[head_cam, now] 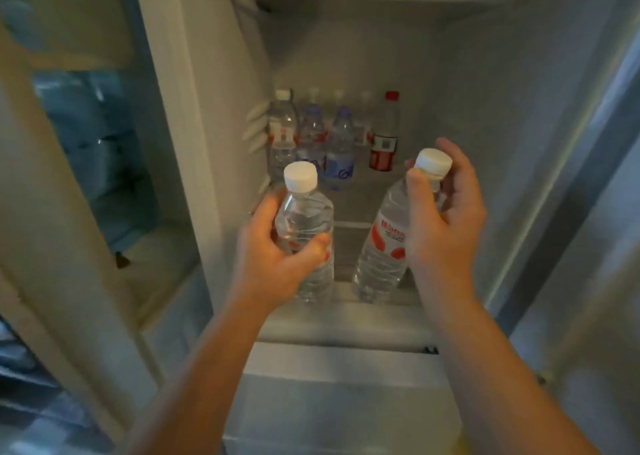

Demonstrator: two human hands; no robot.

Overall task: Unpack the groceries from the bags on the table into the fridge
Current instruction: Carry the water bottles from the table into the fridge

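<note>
**Two water bottles going onto the fridge shelf**

The step in hand is stocking the fridge (467, 91). The left hand (273, 257) grips one clear bottle (304, 212) round its body; the right hand (446, 226) pinches a second bottle (384, 247) at the neck, fingers (460, 177) curled round its white cap. Both bottles hover at the near edge of the shelf (346, 316); whether their bases touch it cannot be told. A row of bottles (339, 143) stands at the far left. Next, probably, each is set upright in the free space on the shelf and let go.
</note>
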